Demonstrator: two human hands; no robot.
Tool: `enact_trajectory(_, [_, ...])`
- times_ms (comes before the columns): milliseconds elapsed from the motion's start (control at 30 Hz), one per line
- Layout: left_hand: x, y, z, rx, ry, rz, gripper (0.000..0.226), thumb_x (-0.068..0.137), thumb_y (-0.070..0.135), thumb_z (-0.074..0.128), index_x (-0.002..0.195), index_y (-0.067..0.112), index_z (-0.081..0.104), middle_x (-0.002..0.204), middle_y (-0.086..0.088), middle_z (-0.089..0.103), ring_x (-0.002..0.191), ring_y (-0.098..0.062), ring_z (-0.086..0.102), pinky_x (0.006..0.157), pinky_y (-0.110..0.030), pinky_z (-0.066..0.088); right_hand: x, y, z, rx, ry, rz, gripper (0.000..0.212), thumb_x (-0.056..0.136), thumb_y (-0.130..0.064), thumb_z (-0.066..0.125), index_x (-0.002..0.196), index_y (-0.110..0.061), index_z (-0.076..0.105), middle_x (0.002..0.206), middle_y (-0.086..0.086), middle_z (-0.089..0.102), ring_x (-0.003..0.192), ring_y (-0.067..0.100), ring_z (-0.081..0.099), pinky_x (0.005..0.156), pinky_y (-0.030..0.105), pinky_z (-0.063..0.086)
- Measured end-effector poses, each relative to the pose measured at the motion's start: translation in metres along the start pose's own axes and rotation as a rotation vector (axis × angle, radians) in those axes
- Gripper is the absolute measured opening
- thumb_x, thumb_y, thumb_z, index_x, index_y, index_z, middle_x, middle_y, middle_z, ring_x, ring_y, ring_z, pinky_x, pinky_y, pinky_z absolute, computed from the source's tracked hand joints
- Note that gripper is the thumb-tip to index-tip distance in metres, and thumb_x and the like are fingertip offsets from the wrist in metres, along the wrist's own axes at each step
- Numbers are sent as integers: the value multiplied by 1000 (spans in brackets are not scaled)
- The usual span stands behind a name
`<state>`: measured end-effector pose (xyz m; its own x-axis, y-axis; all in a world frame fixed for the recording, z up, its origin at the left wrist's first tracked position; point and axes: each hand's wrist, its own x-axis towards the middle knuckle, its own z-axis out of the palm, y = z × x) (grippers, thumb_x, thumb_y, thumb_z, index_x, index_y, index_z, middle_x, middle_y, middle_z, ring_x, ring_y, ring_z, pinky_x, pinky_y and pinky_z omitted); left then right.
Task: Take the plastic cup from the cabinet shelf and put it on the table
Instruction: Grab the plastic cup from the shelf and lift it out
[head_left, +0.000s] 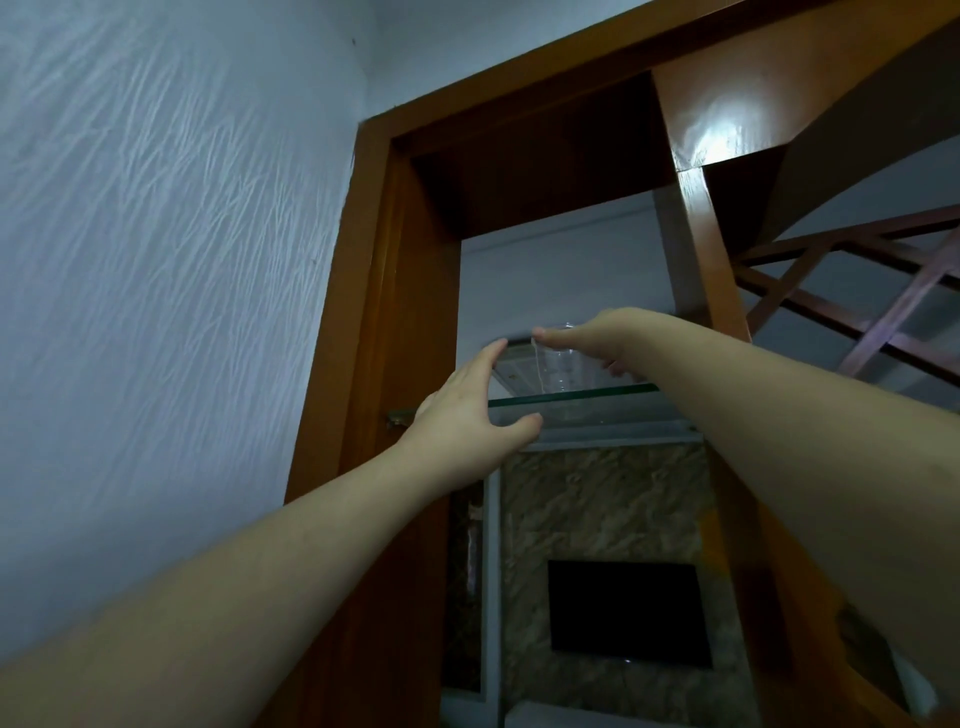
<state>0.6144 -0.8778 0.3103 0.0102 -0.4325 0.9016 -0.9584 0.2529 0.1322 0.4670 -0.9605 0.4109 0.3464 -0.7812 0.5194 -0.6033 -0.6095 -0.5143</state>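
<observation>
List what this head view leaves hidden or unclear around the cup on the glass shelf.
- Plastic cup: clear; its far side is hidden by the right hand, so the grip is uncertain.
- Left hand: contact with the cup is unclear.
- Glass shelf: seen from below, its top is unreadable.
- Table: out of frame.
</observation>
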Motion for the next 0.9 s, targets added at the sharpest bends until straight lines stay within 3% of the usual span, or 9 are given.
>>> enact_trajectory(300, [-12,2,-7,-50,28,-79,90,81,48,67,150,39,10,153,-2,38,134,-25,42,104,-53,44,4,-3,11,232,77,-48,83,81,-58,61,139,-3,36,140,18,49,126,35,47,101,47,37])
enact_trajectory(400, [-18,5,-11,-93,11,-84,89,82,48,67,151,38,10,156,-1,33,137,-24,39,105,-51,45,-4,-3,8,355,141,-149,78,79,-57,65,132,-3,44,132,18,55,119,33,52,97,47,41])
enact_trajectory(500, [-23,8,-12,-86,36,-90,90,83,55,64,152,35,11,159,0,30,140,-23,36,109,-48,40,-22,-7,2,495,69,-270,77,76,-56,67,130,-5,47,124,12,61,112,26,57,99,47,44])
enact_trajectory(633, [-31,14,-24,-328,82,-224,88,84,62,60,152,28,17,155,-2,36,135,-23,43,100,-39,45,-44,-20,-1,596,-66,-367,84,71,-55,71,133,-7,42,119,8,63,107,23,59,92,42,46])
enact_trajectory(767, [-52,21,-32,-525,108,-229,78,86,62,56,148,23,31,145,-5,50,122,-19,56,97,-37,51,-70,-26,11,633,-138,-418,72,62,-61,73,115,-17,54,108,-1,66,99,16,61,74,33,49])
enact_trajectory(833, [-61,24,-34,-667,102,-236,71,88,57,58,145,20,38,135,-5,59,108,-16,67,91,-38,57,-81,-25,17,643,-150,-436,75,57,-63,76,113,-18,56,112,-1,66,103,16,62,78,34,51])
enact_trajectory(900, [-69,24,-35,-782,103,-249,60,90,48,61,140,17,45,125,-5,66,97,-13,72,85,-34,60,-90,-23,22,651,-156,-430,84,59,-62,76,125,-15,53,114,1,66,105,18,63,90,41,51])
